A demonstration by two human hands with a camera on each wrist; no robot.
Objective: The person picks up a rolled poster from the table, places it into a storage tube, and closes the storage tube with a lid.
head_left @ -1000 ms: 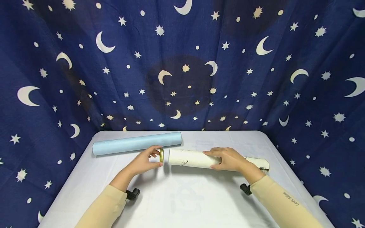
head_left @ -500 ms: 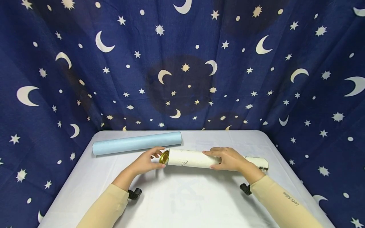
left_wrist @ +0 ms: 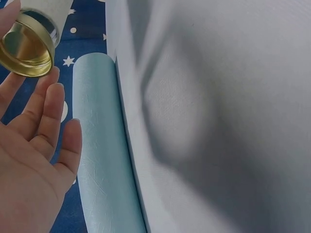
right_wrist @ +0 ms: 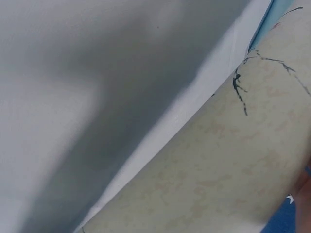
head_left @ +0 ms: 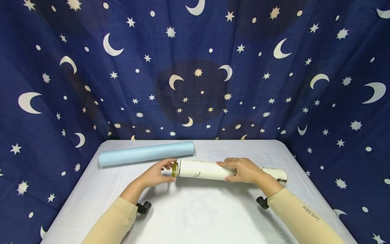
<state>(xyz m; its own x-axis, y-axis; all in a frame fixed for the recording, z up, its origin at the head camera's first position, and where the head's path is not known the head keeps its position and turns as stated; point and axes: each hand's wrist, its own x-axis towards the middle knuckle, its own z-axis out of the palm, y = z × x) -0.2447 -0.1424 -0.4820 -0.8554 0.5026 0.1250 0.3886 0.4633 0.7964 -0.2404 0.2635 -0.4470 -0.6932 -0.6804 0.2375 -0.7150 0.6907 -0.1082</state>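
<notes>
My left hand (head_left: pixel 156 175) pinches a gold-coloured round metal lid (head_left: pixel 174 169) between thumb and fingers. The lid sits right at the left end of a cream wallpaper roll (head_left: pixel 204 169) with dark branch marks. In the left wrist view, the hollow face of the lid (left_wrist: pixel 44 65) shows, with a shiny band between it and the roll; the other fingers spread below. My right hand (head_left: pixel 245 171) grips the roll from above near its middle and hides part of it. The right wrist view is largely filled by the roll (right_wrist: pixel 214 165) and its shadow.
Behind my left hand, a light blue roll (head_left: pixel 146 153) lies slantwise on the white-covered table (head_left: pixel 195 210). A dark blue curtain (head_left: pixel 195 44) with moons and stars encloses the back and sides. Black wrist cameras hang under both forearms.
The lid has moved right, from a small gap off the roll to its left end. It was tilted half a second ago and now stands straighter. My right hand has stayed in place.
</notes>
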